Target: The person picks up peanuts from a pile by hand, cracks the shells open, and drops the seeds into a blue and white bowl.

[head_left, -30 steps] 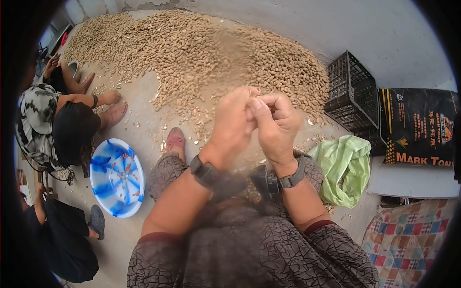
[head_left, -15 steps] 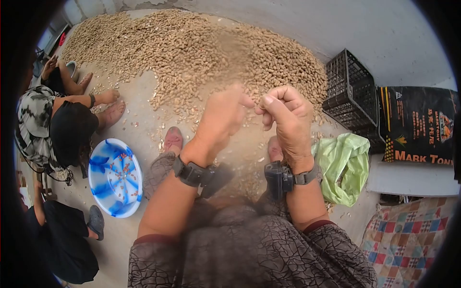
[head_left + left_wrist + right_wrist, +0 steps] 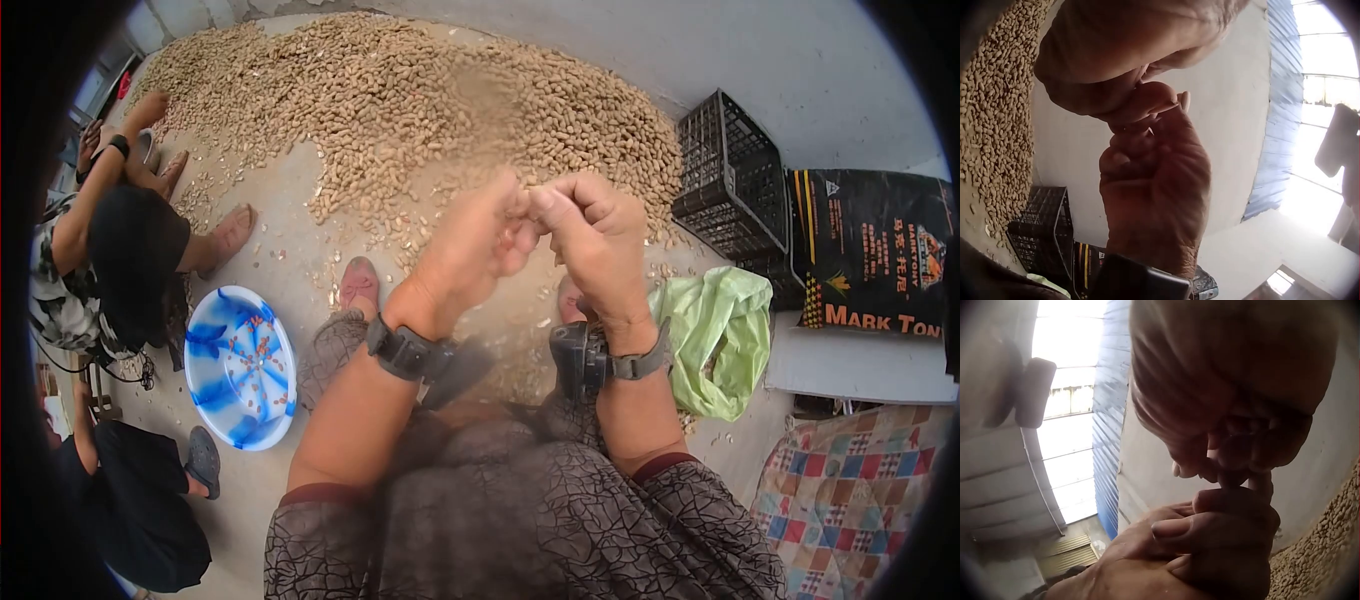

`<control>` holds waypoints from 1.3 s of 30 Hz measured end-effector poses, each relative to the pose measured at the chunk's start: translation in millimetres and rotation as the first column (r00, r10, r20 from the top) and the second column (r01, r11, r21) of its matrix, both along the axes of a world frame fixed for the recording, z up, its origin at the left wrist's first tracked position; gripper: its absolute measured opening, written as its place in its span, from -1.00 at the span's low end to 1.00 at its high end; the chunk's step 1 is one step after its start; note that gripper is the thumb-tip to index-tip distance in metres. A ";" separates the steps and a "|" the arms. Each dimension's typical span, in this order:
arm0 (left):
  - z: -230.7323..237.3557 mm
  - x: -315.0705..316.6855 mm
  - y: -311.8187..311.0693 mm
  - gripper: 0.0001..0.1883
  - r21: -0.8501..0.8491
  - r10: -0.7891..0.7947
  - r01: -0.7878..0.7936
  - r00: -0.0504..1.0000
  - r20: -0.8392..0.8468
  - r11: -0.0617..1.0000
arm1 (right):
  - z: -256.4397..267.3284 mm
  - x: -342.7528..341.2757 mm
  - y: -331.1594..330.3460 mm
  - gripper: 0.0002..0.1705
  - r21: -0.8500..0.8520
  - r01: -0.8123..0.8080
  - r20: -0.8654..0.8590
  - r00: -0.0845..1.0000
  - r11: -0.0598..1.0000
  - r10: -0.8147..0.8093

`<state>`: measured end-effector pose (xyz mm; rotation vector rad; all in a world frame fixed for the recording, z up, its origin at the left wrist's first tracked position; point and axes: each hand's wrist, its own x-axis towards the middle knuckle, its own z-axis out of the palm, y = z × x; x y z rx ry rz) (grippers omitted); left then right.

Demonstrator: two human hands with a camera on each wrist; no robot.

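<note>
My left hand (image 3: 465, 245) and right hand (image 3: 603, 235) meet fingertip to fingertip in front of my chest, above the floor. Between thumbs and forefingers they pinch a peanut, mostly hidden by the fingers; a small pale edge of the peanut (image 3: 1185, 100) shows in the left wrist view. The other fingers of both hands curl inward. Beyond the hands spreads a big heap of unshelled peanuts (image 3: 390, 110). On the left, a blue and white basin (image 3: 205, 385) stands on the floor with reddish shelled kernels in it.
A light green plastic bag (image 3: 735, 340) sits open by my right knee. Behind it are black plastic crates (image 3: 705, 165) and a black printed sack (image 3: 870, 250). Other people sit at the left, one reaching an arm (image 3: 90, 205) toward the heap. A patchwork cloth (image 3: 850, 500) lies lower right.
The hands were together, came apart half a second ago, and now meet again at the fingertips. At the left, another person's arm has moved up toward the heap.
</note>
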<state>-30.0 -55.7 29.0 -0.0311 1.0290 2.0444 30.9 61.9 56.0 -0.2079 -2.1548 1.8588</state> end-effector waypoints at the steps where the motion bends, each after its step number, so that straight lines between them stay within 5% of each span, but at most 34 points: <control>1: -0.2 -0.2 -0.2 -0.59 -0.002 -0.001 0.001 1.000 0.002 1.000 | -0.8 0.0 3.8 -0.83 0.082 0.032 0.022 0.999 0.996 -0.034; 4: 0.3 -2.8 -2.1 -0.62 -0.074 0.010 -0.007 0.999 0.038 0.997 | 6.2 5.4 11.0 -0.80 -0.046 0.003 0.065 0.998 0.999 0.000; 6: 2.4 -6.2 -2.7 -0.70 -0.143 -0.009 -0.005 0.995 -0.099 0.990 | 17.7 15.5 24.2 -0.81 -0.035 -0.034 0.132 0.991 0.999 0.039; 8: 3.7 -5.4 -0.9 -0.74 -0.136 0.000 -0.016 0.993 -0.118 0.991 | 23.0 23.4 46.3 -0.79 -0.096 -0.282 0.143 0.945 0.955 0.294; 10: -2.5 -5.6 0.9 -0.78 -0.127 0.001 -0.017 0.992 -0.127 0.992 | 24.2 28.5 76.0 -0.70 0.027 -0.152 -0.009 0.988 0.988 0.152; 13: -9.3 -4.2 8.4 -0.77 -0.073 -0.020 0.006 0.980 -0.196 0.997 | 28.8 44.9 116.7 -0.65 -0.049 0.032 -0.033 0.999 0.998 -0.033; 16: -9.7 1.0 16.3 -0.78 -0.079 -0.077 0.064 0.981 -0.180 0.995 | 20.4 62.3 149.1 -0.62 -0.018 0.156 0.037 0.987 0.988 -0.156; 23: -10.6 12.0 34.1 -0.62 -0.358 -0.291 0.196 0.928 -0.233 0.913 | -101.0 98.8 217.1 -0.65 -0.070 0.327 0.377 0.883 0.943 -0.278; 28: -22.4 11.1 39.9 -0.64 -0.442 -0.382 0.247 0.891 -0.246 0.862 | -125.0 117.9 247.0 -0.68 -0.049 0.491 0.557 0.737 0.870 -0.384; 39: -17.0 11.2 32.5 -0.69 -0.442 -0.290 0.183 0.938 -0.188 0.878 | -27.2 63.9 302.9 -0.63 0.329 0.212 0.335 0.885 0.920 -0.324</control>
